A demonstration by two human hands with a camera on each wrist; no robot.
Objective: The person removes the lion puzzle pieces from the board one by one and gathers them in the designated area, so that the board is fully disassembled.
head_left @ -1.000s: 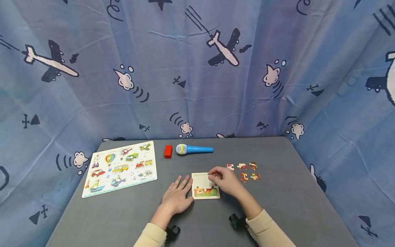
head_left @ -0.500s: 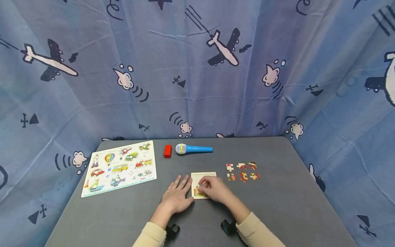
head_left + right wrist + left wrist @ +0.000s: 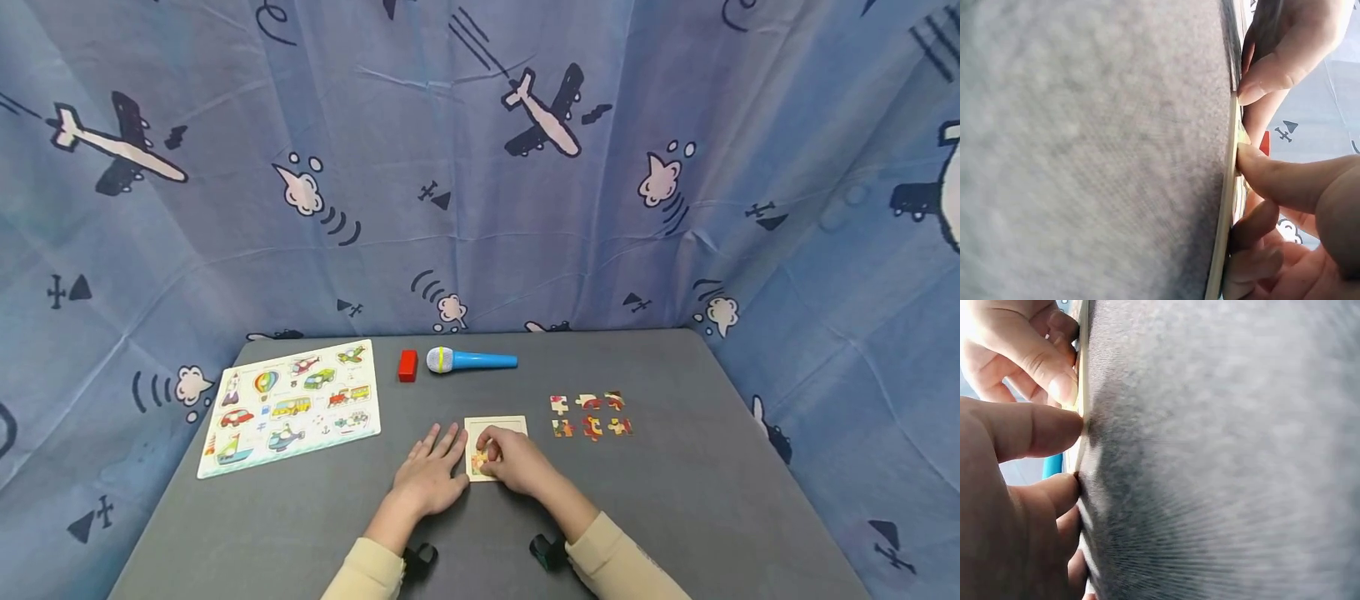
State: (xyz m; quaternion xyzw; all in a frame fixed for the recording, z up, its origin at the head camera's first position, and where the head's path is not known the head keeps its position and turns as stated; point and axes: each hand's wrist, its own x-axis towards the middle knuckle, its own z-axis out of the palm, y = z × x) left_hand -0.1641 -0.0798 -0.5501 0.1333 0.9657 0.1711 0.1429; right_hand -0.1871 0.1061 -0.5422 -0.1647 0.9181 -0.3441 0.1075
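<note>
A small square puzzle tray (image 3: 497, 422) with a pale wooden frame lies on the grey table. My left hand (image 3: 429, 482) rests flat beside its left side, fingers spread, the thumb touching the frame's edge. Over the lower part of the tray, my right hand (image 3: 517, 462) pinches a small puzzle piece between thumb and curled fingers. In the right wrist view, that thumb (image 3: 1266, 172) presses at a yellowish puzzle piece (image 3: 1242, 134) just above the frame. Orange and green picture (image 3: 478, 460) shows at the tray's lower left; my right hand hides the rest of that row.
Several loose puzzle pieces (image 3: 591, 415) lie in two rows to the right. A large vehicle picture board (image 3: 300, 450) is at the left. Behind the tray are a red block (image 3: 407, 365) and a blue toy microphone (image 3: 483, 361). A blue airplane-print curtain (image 3: 465, 167) hangs behind the table.
My right hand has moved left and down from the tray's upper right to its lower left. The loose piece it hid is now in view. My left hand has stayed put.
</note>
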